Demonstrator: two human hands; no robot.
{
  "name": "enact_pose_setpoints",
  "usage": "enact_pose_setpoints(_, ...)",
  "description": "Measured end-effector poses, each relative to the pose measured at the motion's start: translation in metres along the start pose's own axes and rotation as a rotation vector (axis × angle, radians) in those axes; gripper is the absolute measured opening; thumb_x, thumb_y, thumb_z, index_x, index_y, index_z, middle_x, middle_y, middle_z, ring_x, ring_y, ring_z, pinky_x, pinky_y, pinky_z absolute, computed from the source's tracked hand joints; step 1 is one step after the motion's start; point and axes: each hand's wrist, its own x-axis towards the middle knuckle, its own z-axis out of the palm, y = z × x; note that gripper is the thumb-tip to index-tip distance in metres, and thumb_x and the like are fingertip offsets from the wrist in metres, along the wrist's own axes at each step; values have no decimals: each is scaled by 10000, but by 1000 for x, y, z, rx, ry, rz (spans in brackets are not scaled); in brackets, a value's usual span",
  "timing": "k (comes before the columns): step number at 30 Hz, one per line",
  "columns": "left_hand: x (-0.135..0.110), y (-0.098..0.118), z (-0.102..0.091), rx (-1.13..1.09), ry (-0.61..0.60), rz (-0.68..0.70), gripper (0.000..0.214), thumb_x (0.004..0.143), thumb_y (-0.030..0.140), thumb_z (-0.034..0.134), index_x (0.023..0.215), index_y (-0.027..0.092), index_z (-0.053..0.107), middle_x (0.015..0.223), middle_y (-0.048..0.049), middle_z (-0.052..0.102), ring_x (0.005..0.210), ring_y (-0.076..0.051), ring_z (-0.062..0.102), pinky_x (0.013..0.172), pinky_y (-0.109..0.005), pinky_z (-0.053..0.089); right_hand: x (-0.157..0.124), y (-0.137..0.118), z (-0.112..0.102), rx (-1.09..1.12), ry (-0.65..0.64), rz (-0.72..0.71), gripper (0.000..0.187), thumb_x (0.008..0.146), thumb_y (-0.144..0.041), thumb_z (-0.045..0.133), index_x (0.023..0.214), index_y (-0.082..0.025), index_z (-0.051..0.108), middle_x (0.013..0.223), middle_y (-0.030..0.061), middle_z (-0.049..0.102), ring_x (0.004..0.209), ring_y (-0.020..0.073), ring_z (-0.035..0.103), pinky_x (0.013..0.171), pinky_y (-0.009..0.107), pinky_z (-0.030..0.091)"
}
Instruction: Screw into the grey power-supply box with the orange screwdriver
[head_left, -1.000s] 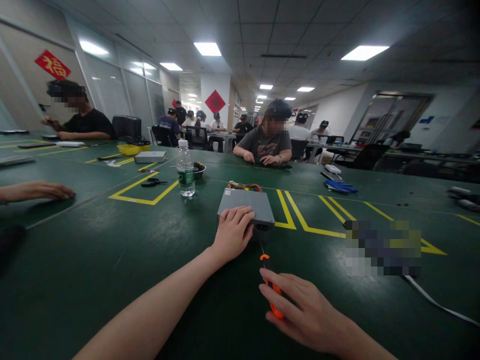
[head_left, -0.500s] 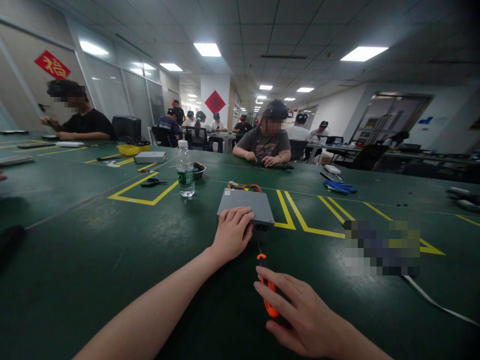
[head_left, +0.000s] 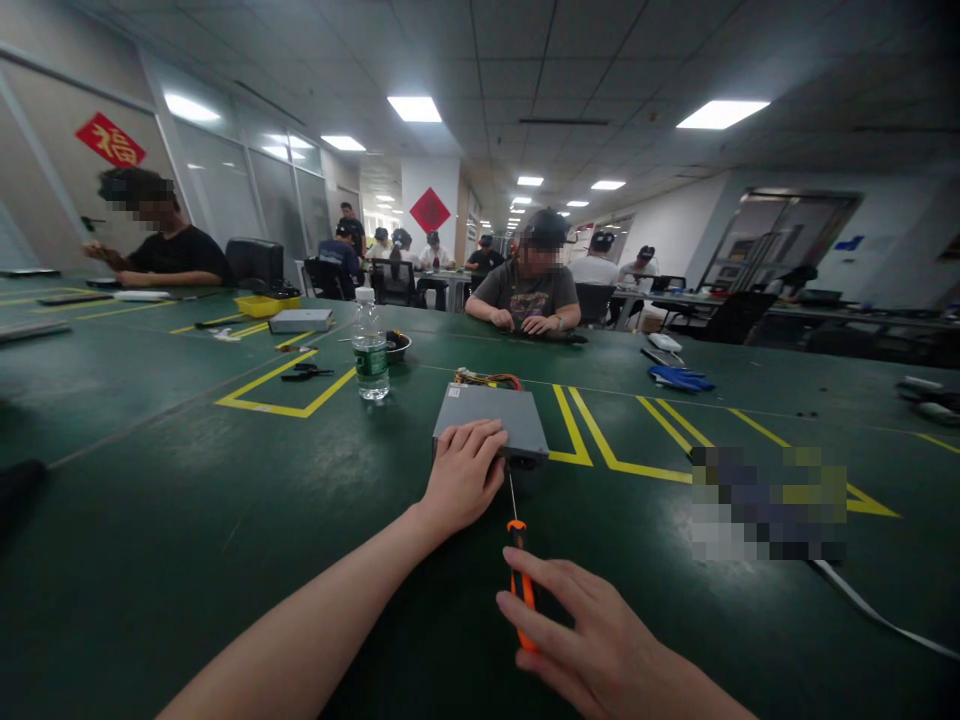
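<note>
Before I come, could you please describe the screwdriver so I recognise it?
On the green table, find the grey metal box. The screwdriver is on the camera's side, thin shaft towards it. Its orange-and-black handle differs from the plain grey box.

White ceiling panels glow over this dim room, leaving a pale sheen on the green table well short of its far edge, while shapes blur and stretch rightward along it.

Some parts were hidden.
The left hand covered part of the grey box; the tip of the screwdriver was unclear.
</note>
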Motion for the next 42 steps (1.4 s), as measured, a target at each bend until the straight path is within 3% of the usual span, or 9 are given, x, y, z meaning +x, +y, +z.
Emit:
enact_pose_setpoints(12, 0, -1, 2, -7, -17, 5, 280, 884, 257, 436, 1154, 241, 507, 1262, -37, 545, 1188, -207, 443, 969, -396, 293, 2, 4, 0, -13, 152, -52, 263, 936, -276, 405, 1085, -118, 555, 1105, 165, 637, 876, 181, 642, 755, 288, 528)
enact_pose_setpoints(17, 0, -1, 2, 2, -21, 1, 279, 879, 254, 450, 1151, 238, 508, 1267, -37, 542, 1183, -205, 446, 970, -391, 294, 4, 4, -3, -28, 81, -40, 266, 924, -275, 425, 1136, -185, 558, 1129, 146, 621, 906, 189, 643, 733, 282, 537)
enact_pose_setpoints(24, 1, 0, 1, 13, -18, 1, 271, 880, 259, 447, 1141, 234, 515, 1255, -39, 549, 1181, -205, 449, 971, -383, 292, 1, 6, 0, -24, 168, -76, 201, 931, -241, 436, 1030, -115, 558, 1068, 158, 655, 826, 165, 652, 741, 265, 534)
enact_pose_setpoints(31, 1, -1, 3, 0, -8, 0, 277, 869, 244, 463, 1139, 227, 523, 1248, -38, 552, 1174, -204, 449, 964, -387, 290, -2, 7, -7, -46, 58, -22, 274, 954, -286, 382, 1143, -189, 555, 1128, 137, 632, 968, 168, 631, 779, 264, 533)
enact_pose_setpoints(42, 1, -1, 1, 10, -24, 8, 280, 880, 252, 444, 1149, 226, 516, 1262, -40, 543, 1182, -206, 442, 961, -387, 287, -3, 7, -6, -25, 100, -36, 246, 940, -223, 405, 1093, -148, 582, 1130, 149, 632, 914, 168, 644, 782, 264, 527)
